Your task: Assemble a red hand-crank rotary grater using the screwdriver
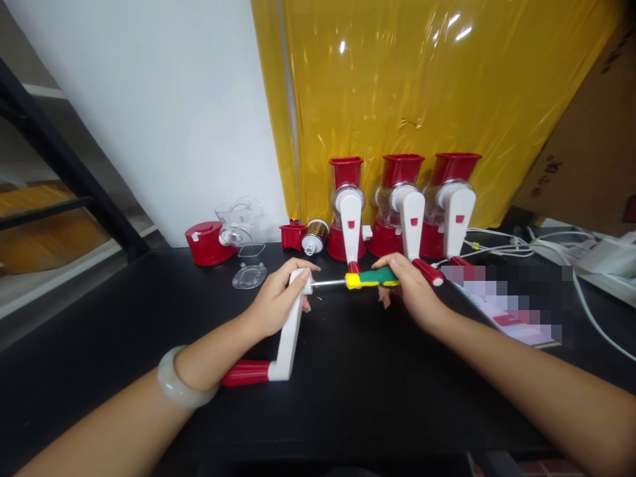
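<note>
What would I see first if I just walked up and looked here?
Probably the two hands in the middle of the black table: the left hand grips a white crank handle with a red knob, and the right hand points a green-and-yellow screwdriver at its top end. Behind them, three red-and-white grinders stand in a row before a shiny yellow sheet.

Left hand [275, 303] covers the top end of the white crank handle [289, 334], so where the screwdriver [358, 281] tip meets it can't be seen. Right hand [413, 290] hides the back of the screwdriver's grip. At 3 o'clock, papers [511, 311] are pixelated, unreadable. Both forearms are cut off by the bottom edge. At 11 o'clock, clear plastic parts [242, 228] overlap; shapes hard to tell apart. Cardboard box [586, 152] at 2 o'clock runs off the right edge; its print is too small to read.
</note>
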{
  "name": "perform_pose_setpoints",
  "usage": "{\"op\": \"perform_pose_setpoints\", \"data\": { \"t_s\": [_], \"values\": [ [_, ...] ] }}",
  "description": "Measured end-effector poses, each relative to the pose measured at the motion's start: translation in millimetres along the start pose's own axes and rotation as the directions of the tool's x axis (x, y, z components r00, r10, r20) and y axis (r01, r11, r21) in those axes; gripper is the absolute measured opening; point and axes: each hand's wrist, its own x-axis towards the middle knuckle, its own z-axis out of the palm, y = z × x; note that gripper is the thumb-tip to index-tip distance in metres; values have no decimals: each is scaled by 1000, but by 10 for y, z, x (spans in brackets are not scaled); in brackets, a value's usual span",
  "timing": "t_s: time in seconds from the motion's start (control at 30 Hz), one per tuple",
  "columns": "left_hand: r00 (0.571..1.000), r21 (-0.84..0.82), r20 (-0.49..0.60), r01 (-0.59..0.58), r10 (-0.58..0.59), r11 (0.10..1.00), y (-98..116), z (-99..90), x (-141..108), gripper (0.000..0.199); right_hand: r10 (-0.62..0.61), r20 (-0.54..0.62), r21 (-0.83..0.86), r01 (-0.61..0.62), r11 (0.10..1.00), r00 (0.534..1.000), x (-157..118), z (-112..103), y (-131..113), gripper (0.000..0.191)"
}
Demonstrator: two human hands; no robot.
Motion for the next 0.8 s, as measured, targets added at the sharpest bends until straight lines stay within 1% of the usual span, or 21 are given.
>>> {"op": "perform_pose_setpoints", "data": {
  "t_s": [0.1, 0.2, 0.37, 0.63, 0.8],
  "values": [
    [1000, -6, 2, 3, -3, 1000, -14, 2, 1, 37, 12, 49, 188, -21, 982, 999, 13, -20, 38, 28],
    [1000, -14, -2, -1, 1, 1000, -30, 3, 3, 37, 0, 77, 280, -21, 960, 997, 13, -29, 47, 29],
    [1000, -41, -1, -2, 2, 999, -48, -1, 8, 37, 9, 76, 261, -28, 965, 997, 4, -11, 20, 19],
    [1000, -76, -3, -11, 10, 997, -7, 6, 0, 38, 2, 60, 220, -15, 975, 998, -19, 4, -28, 21],
    [1000, -49, -10, -9, 8, 999, 56, 10, -3, 37, -52, 36, 170, 45, 984, 998, -40, 40, -112, 25]
  ]
}}
